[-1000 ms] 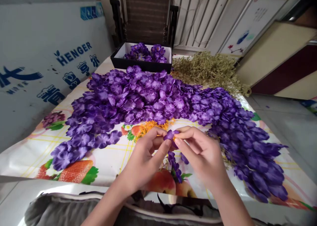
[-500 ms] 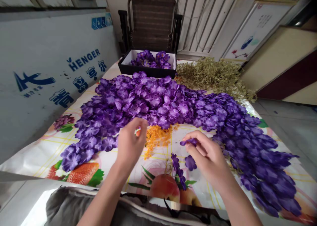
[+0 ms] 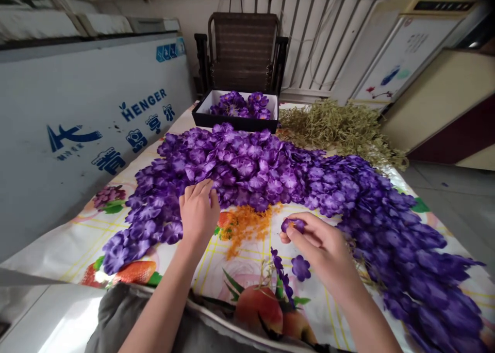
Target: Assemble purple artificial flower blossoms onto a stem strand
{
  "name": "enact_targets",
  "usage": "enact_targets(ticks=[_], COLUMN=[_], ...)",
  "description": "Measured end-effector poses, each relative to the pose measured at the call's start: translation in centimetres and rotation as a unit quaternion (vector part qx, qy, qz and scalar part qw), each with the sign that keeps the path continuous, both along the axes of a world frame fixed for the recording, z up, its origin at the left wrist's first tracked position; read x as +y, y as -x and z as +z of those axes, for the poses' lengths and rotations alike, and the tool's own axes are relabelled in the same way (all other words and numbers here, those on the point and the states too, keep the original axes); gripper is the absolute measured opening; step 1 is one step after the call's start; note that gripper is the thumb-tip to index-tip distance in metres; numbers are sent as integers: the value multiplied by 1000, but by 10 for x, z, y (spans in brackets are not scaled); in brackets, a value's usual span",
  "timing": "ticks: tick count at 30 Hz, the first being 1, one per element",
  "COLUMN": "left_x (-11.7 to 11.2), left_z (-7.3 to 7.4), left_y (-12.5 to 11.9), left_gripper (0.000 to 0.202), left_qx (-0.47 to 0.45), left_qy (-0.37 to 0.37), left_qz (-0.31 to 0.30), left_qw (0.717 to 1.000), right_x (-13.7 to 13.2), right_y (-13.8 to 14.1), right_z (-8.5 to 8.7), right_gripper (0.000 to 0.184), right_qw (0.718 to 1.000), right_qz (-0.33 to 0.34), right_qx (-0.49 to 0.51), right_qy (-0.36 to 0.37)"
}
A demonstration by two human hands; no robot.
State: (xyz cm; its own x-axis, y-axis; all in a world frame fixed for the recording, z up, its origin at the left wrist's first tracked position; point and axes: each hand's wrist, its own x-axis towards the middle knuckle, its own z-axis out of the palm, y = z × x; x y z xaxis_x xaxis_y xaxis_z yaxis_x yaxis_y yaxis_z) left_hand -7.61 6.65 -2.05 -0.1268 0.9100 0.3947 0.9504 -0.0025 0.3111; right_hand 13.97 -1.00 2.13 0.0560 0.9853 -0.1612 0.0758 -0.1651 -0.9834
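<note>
My left hand rests palm down on the edge of a large heap of purple fabric flowers, its fingertips among the petals. My right hand pinches a small purple fabric flower with a bit of orange at its centre. Below that hand, a loose purple flower and a short purple flower strand lie on the fruit-printed tablecloth. A scatter of orange filler lies between my hands.
A black box with white lining holding purple flowers stands at the table's far end. Dried yellow-green moss lies to its right. A white HENGER freezer runs along the left, and a folding chair stands behind the table.
My left hand has moved up and left onto the flower heap. My right hand keeps the purple flower and has shifted slightly. The whole scene sits lower as my head tilts up.
</note>
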Motion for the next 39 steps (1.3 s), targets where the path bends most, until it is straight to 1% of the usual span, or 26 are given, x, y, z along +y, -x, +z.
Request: enact_targets(ticks=[2,5,8,11,14,17,21,23,24,27,29,31,33,35,37,39], left_x=[3,4,3,1,1,2,0,-6,-11,-28,-41,-53,-63,-72,-79,-85], left_z=[-2,-6,-8,-8,-7,-6,-2,4,8,23,34,43,50,55,58,61], left_y=[2,2,-1,-3,-1,2,3,0,-3,-13,-21,-29,-37,-43,-48,-51], left_gripper=[30,26,27,32,32,24,21,24,24,15,20,25,26,26,27,27], left_qx=[-3,4,13,3,-29,-81,-177,-224,-243,-276,-288,-311,-328,-336,-351,-371], left_qy=[-5,5,17,7,-24,-72,-142,-155,-153,-135,-118,-91,-68,-40,-10,17], left_qz=[6,-22,-50,-40,-23,-9,-13,-43,-69,-166,-225,-294,-358,-406,-428,-425], left_qw=[1000,1000,999,999,999,994,974,961,955,937,923,899,871,849,833,825], right_x=[1,2,3,2,1,0,-1,-3,-4,-9,-14,-19,-25,-30,-33,-35], right_y=[0,1,1,1,1,2,1,0,-1,-4,-6,-7,-7,-6,-5,-5], right_z=[0,-2,-7,-10,-9,-8,-11,-12,-13,-9,-3,3,9,12,14,13], right_gripper=[16,18,19,18,19,17,16,15,14,10,5,3,7,10,16,23], right_qw=[1000,1000,999,999,999,999,998,997,997,994,986,978,975,977,975,970], right_qz=[3,12,29,33,29,19,21,29,35,70,101,118,111,83,62,49], right_qx=[-3,-3,-7,-10,-2,5,0,-8,-7,42,86,107,111,111,105,98], right_qy=[-6,-24,-30,-32,-41,-47,-55,-66,-69,-76,-104,-138,-155,-163,-185,-216])
